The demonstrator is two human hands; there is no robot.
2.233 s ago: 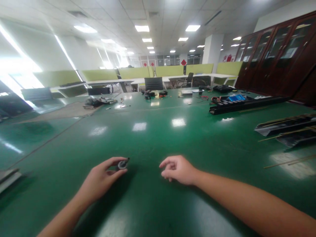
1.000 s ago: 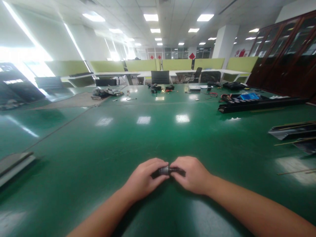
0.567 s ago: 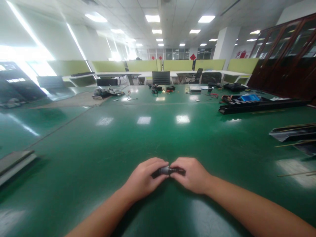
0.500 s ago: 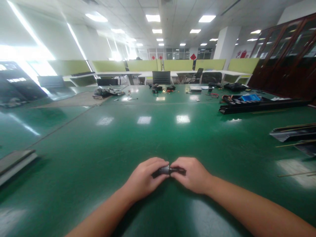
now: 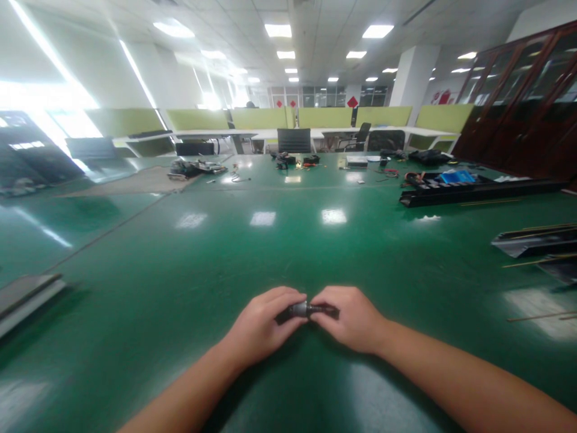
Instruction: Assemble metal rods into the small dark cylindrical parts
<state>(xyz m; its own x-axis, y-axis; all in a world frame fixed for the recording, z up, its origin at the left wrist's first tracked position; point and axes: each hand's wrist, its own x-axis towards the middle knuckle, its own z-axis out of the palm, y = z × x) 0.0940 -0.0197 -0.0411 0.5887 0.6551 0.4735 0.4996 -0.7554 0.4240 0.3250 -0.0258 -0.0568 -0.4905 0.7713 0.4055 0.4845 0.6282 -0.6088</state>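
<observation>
Head camera: the left hand [image 5: 267,322] is gripping a small grey-and-black cylinder [image 5: 299,310], the right hand [image 5: 349,319] is pinching its dark end, its long axis running crosswise between them over the green table [image 5: 252,258].

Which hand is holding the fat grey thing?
The left hand: it holds the grey cylinder, while the right hand pinches the thinner dark piece.

hands [image 5: 259,326]: bare | forearms [image 5: 451,368]: bare to frame edge, tapering toward wrists [image 5: 384,339]
</observation>
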